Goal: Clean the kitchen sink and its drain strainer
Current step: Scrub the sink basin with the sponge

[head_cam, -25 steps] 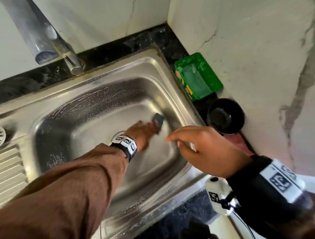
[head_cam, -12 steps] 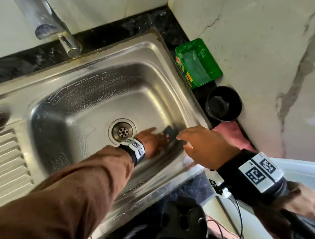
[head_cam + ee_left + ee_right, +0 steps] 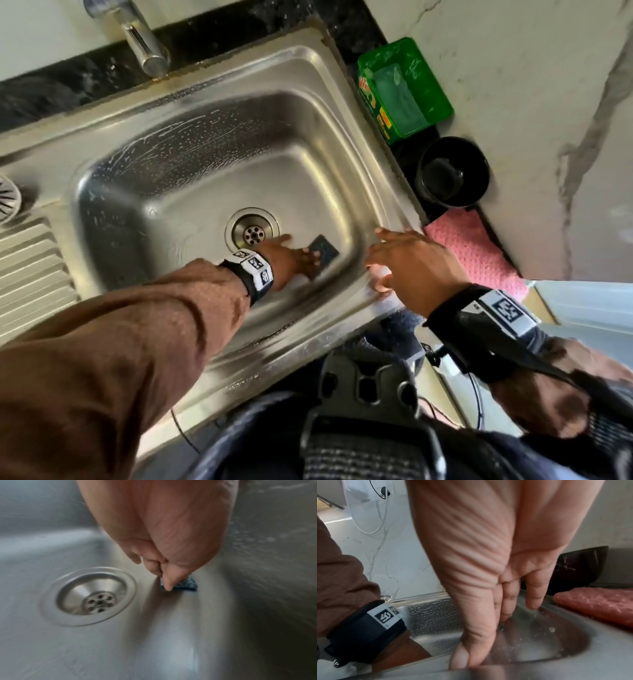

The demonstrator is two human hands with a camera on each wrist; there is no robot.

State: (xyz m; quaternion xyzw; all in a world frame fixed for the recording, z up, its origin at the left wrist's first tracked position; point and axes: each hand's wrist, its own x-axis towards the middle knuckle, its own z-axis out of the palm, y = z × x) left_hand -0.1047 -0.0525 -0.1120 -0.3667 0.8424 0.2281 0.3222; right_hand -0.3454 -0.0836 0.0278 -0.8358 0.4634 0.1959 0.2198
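At the sink's far left, on the ribbed draining board (image 3: 30,267), a round slotted strainer (image 3: 7,200) sits by the sink's left edge. The tap (image 3: 142,44) stands at the back rim. Soapy streaks cover the back and left walls of the steel sink (image 3: 191,161). The drain (image 3: 253,234) lies in the middle of the basin floor, its perforated cup visible in my left wrist view (image 3: 99,602).

Just right of the drain, my left hand (image 3: 291,262) is down on the basin floor. My fingers (image 3: 313,258) are curled together and, with the thumb, pinch a dark blue scrub pad (image 3: 323,249) pressed flat against the steel near where the floor curves up into the right wall. My brown sleeve (image 3: 137,342) reaches in over the front rim.

My right hand (image 3: 411,270) rests on the sink's front right corner, fingers straight and slightly spread over the rim, thumb on the inner edge, holding nothing.

On the black counter beyond the sink's right edge lie a pink cloth (image 3: 476,253), a black bowl (image 3: 452,171) and, towards the back corner, a green soap tub (image 3: 404,89).
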